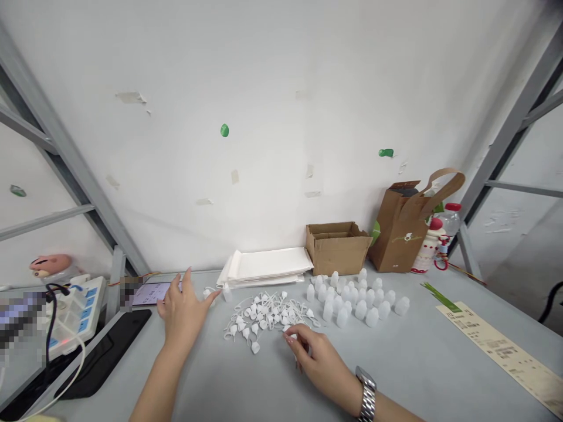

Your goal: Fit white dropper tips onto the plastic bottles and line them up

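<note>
Our left grip (185, 316) is released, fingers spread just beside a small white bottle (227, 293); our right grip (310, 354) curls at the edge of a heap of tethered plastic caps (264, 319) on the surface (417, 363), and we cannot tell whether it holds one.

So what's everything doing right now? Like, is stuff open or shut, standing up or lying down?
Left hand: open, fingers spread.
Right hand: fingers curled.
White tethered caps: lying in a loose heap.
White bottles: standing upright in a group.
Cardboard box: open, flaps up.
Brown paper bag: standing, handles up.
Phone: screen lit.
Wristwatch: fastened on the right wrist.
</note>
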`<state>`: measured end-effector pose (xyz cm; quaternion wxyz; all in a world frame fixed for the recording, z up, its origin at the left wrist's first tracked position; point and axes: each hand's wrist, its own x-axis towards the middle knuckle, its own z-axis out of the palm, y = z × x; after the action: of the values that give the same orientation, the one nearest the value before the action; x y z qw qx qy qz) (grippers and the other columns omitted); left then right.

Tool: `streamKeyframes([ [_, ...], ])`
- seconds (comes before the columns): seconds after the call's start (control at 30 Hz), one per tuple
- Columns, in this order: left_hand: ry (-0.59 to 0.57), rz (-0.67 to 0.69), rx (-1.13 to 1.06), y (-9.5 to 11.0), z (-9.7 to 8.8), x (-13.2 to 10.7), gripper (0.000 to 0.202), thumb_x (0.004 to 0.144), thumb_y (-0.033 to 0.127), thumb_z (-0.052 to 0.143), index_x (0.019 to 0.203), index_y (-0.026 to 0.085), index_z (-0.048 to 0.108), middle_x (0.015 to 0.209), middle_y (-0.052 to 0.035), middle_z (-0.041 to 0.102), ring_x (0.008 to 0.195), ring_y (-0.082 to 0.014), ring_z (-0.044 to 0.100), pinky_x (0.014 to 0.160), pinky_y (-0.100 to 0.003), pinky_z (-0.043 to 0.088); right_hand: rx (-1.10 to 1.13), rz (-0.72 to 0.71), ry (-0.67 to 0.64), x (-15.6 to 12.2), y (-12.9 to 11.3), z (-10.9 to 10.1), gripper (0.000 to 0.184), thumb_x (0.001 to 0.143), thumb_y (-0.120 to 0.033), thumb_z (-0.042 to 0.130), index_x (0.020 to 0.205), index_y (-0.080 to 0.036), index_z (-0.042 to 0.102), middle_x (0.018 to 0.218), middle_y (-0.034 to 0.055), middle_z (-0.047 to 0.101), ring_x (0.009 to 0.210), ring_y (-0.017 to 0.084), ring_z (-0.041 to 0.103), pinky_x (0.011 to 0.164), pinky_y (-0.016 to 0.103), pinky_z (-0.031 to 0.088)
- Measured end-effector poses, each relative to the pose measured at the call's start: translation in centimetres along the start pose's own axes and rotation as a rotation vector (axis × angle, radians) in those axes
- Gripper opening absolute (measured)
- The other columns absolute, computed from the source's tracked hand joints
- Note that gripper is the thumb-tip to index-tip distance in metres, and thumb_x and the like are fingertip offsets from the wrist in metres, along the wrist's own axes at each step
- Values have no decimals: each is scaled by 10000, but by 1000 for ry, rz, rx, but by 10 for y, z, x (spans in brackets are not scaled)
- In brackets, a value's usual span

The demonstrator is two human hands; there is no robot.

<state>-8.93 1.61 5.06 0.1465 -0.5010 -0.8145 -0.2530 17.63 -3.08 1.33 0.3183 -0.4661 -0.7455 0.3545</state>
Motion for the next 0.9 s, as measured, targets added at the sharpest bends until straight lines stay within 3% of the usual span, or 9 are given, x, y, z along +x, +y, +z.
streamKeyframes([
  [0.07, 116, 90, -103, 7, 0, -4, 532, 792, 399, 485, 1266, 175, 393, 1264, -168, 453, 1169, -325, 406, 961, -473, 293, -82, -14, 75, 2, 1, -5, 286, 907, -371, 361, 894, -202, 592, 597, -8, 591, 548, 147, 541, 529, 232, 380],
  [0.13, 110, 220, -246, 15, 3, -10, 390, 826, 344, 438, 1189, 203, 469, 1134, -119, 526, 1093, -268, 473, 935, -403, 349, -212, -45, 213, 6, 3, -12, 300, 915, -354, 342, 898, -189, 592, 659, 22, 615, 594, 163, 553, 558, 249, 388],
  [0.27, -188, 496, -447, 29, 11, -29, 291, 854, 303, 396, 1108, 230, 516, 996, -56, 576, 873, -193, 573, 804, -321, 446, -596, -154, 530, 13, 11, -30, 348, 929, -328, 289, 898, -144, 584, 738, 85, 600, 686, 209, 551, 637, 310, 384],
  [0.37, -363, 685, -425, 37, 13, -42, 242, 858, 264, 391, 996, 231, 586, 887, -39, 613, 801, -189, 585, 741, -311, 459, -834, -172, 631, 17, 15, -40, 399, 940, -332, 239, 825, -154, 577, 722, 95, 561, 660, 221, 526, 591, 320, 355],
  [0.53, -449, 737, -369, 43, 11, -49, 246, 866, 237, 372, 923, 210, 611, 819, -53, 612, 729, -187, 582, 674, -306, 456, -1031, -127, 623, 17, 17, -44, 402, 940, -316, 239, 729, -175, 551, 690, 91, 538, 633, 223, 507, 574, 328, 320],
  [0.73, -489, 732, -372, 43, 11, -49, 239, 859, 240, 388, 906, 209, 620, 822, -56, 609, 739, -188, 576, 674, -303, 450, -1086, -65, 542, 16, 21, -43, 212, 873, -209, 420, 714, -171, 554, 712, 97, 552, 677, 253, 513, 595, 342, 307],
  [0.9, -511, 733, -382, 44, 11, -51, 228, 852, 256, 405, 891, 221, 628, 825, -51, 612, 719, -183, 575, 648, -292, 442, -1080, -80, 514, 16, 21, -42, 195, 834, -127, 455, 665, -183, 534, 679, 77, 555, 661, 238, 510, 594, 334, 291],
])
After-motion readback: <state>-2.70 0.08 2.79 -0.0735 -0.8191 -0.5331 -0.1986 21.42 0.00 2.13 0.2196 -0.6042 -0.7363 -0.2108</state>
